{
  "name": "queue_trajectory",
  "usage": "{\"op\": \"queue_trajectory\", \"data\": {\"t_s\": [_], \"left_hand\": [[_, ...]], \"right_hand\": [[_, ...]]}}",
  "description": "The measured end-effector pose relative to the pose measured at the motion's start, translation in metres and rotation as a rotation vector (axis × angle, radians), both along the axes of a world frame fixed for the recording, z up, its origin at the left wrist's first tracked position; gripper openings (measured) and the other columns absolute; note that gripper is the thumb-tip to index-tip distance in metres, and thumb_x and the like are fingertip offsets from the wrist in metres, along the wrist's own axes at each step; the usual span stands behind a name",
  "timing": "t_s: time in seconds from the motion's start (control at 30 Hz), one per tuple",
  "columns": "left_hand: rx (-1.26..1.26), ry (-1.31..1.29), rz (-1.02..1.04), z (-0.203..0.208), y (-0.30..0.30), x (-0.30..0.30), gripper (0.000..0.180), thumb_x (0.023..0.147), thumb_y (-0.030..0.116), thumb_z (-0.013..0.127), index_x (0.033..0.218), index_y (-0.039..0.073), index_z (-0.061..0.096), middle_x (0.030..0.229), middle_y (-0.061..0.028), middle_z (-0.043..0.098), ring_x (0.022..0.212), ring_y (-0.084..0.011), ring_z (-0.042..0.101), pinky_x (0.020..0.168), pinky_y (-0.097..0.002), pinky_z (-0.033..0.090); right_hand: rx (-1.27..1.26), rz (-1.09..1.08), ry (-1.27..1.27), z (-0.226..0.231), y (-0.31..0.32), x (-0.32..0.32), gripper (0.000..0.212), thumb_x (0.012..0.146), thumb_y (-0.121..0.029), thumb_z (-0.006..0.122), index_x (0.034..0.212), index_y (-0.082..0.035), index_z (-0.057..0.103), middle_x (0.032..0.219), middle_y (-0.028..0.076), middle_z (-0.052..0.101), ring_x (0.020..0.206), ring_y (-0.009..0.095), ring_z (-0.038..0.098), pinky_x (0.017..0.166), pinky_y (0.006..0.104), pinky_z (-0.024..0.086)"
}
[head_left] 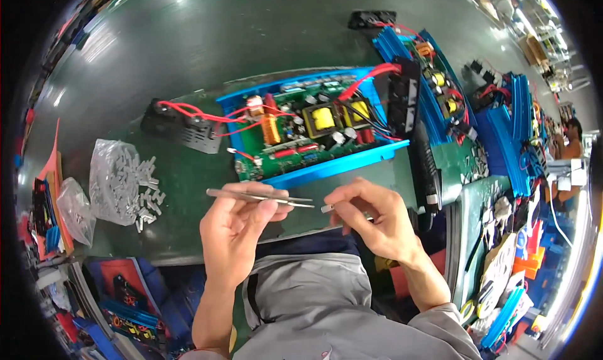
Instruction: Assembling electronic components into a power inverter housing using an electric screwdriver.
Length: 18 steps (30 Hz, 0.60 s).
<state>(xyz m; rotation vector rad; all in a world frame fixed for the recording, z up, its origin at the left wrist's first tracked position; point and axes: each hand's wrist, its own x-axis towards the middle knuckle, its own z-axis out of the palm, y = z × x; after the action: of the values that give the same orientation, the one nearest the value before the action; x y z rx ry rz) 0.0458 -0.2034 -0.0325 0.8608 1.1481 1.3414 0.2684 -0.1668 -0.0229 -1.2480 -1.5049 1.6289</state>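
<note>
Metal tweezers (264, 197) lie across the fingers of my left hand (235, 234), pinched under the thumb, tips pointing right. My right hand (380, 219) pinches a small silvery metal piece (327, 208) between thumb and fingertips, just beyond the tweezer tips and apart from them. Past both hands sits a green circuit board (276, 162) in a blue metal housing (339, 166), with yellow-wound transformers (323, 118) and a copper coil (270, 129). Red wires join it to a black vented end plate (200, 137) on the left and a black end panel (403, 99) on the right.
Left of my hands, a clear plastic bag (113, 178) spills small silvery pieces (149, 200) onto the green table. A black power screwdriver (429, 171) stands right of the housing. More blue housings (433, 84) lie at the far right, and another person (573, 140) is beyond them.
</note>
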Motion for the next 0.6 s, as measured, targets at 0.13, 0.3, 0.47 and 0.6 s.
{"op": "queue_trajectory", "data": {"t_s": [0.13, 0.3, 0.47, 0.6], "left_hand": [[0.033, 0.091, -0.05, 0.004, 0.01, 0.021, 0.022, 0.097, 0.006, 0.065, 0.114, -0.006, 0.057, 0.106, -0.0193, 0.07, 0.091, -0.0231, 0.072, 0.084, -0.0354, 0.062], [-0.001, 0.134, -0.072, 0.008, 0.013, 0.037, 0.02, 0.097, 0.005, 0.064, 0.112, -0.006, 0.058, 0.103, -0.0189, 0.07, 0.089, -0.0222, 0.072, 0.082, -0.0336, 0.061], [-0.037, 0.196, -0.11, 0.006, 0.013, 0.037, 0.02, 0.096, 0.004, 0.067, 0.112, -0.006, 0.06, 0.104, -0.0168, 0.071, 0.09, -0.0209, 0.072, 0.079, -0.0304, 0.059], [0.368, 0.679, 0.016, -0.01, 0.034, 0.036, 0.01, 0.096, 0.002, 0.065, 0.104, -0.003, 0.062, 0.099, -0.0139, 0.07, 0.083, -0.0192, 0.072, 0.073, -0.0285, 0.057]], "right_hand": [[0.225, 0.017, -0.032, -0.002, 0.006, 0.017, 0.013, 0.097, 0.002, 0.059, 0.108, 0.001, 0.066, 0.092, 0.009, 0.064, 0.083, 0.014, 0.067, 0.069, 0.0263, 0.053], [0.326, -0.003, -0.027, -0.009, 0.008, 0.026, 0.015, 0.094, 0.004, 0.062, 0.108, 0.001, 0.066, 0.093, 0.01, 0.065, 0.083, 0.016, 0.067, 0.073, 0.0276, 0.053], [0.648, -0.181, -0.262, -0.017, 0.001, 0.046, 0.018, 0.089, 0.004, 0.068, 0.106, 0.0, 0.067, 0.097, 0.012, 0.068, 0.082, 0.019, 0.067, 0.075, 0.0295, 0.052], [0.848, -0.595, -0.939, -0.031, -0.005, 0.097, 0.04, 0.084, -0.001, 0.074, 0.122, -0.003, 0.062, 0.114, 0.016, 0.062, 0.104, 0.034, 0.061, 0.091, 0.0397, 0.049]]}}
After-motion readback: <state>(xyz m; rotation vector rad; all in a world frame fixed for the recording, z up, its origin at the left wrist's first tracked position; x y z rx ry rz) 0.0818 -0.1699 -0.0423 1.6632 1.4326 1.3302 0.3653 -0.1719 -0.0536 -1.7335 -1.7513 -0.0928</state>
